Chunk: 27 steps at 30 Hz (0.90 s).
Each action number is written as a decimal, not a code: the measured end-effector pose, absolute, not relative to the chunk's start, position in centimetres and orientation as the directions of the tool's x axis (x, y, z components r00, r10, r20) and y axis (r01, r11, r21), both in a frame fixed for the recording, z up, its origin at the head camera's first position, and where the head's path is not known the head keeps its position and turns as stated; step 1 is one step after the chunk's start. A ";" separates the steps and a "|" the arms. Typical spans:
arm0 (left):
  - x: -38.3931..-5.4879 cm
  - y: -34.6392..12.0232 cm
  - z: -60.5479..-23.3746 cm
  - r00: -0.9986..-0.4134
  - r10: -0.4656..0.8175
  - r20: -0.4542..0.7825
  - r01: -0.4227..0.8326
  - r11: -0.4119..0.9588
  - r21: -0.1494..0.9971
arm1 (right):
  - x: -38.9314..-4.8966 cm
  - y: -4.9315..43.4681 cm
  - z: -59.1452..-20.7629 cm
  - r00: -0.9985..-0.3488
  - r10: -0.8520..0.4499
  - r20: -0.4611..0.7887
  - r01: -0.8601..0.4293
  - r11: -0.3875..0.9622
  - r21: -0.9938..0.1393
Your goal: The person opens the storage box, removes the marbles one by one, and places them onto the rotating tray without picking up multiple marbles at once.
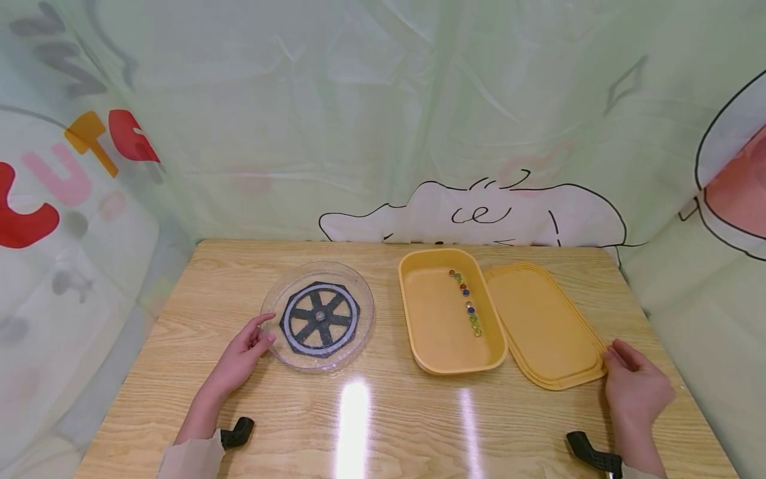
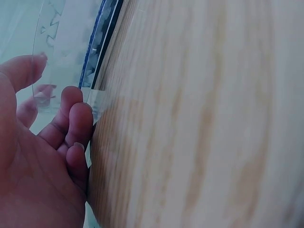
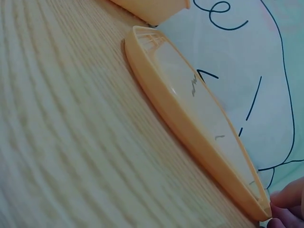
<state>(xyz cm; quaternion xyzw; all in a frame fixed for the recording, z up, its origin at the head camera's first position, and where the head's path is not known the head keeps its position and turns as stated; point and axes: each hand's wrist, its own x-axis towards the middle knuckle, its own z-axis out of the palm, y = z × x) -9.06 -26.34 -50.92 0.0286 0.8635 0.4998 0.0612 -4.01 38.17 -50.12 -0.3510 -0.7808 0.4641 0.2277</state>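
On the left of the table lies a clear round turntable, with a dark spoked base and a pale ring showing through it. My left hand grips its left edge, thumb and forefinger at the rim; in the left wrist view the other fingers curl low beside the tabletop. My right hand pinches the near right corner of a flat yellow lid. That lid lies beside a yellow rectangular tub, which holds a row of several coloured glass marbles.
The wooden table carries these things, with bright light reflections near its front. A pale printed curtain hangs behind and at both sides. Black wrist mounts sit at both wrists.
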 end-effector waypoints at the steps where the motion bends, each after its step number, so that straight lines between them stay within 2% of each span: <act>1: -9.1 -26.3 -50.9 -0.991 0.110 -0.078 -0.013 0.498 0.867 | -4.0 38.2 -50.1 -0.649 0.760 0.031 0.334 0.322 -0.886; 10: -9.0 -26.3 -50.9 -0.990 0.111 -0.088 -0.021 0.495 0.869 | -4.1 38.1 -49.6 -0.634 0.774 0.003 0.324 0.269 -0.907; 27: -9.0 -26.3 -51.0 -0.991 0.107 -0.084 -0.020 0.496 0.868 | -4.7 36.0 -47.4 -0.668 0.739 0.092 0.242 0.333 -0.911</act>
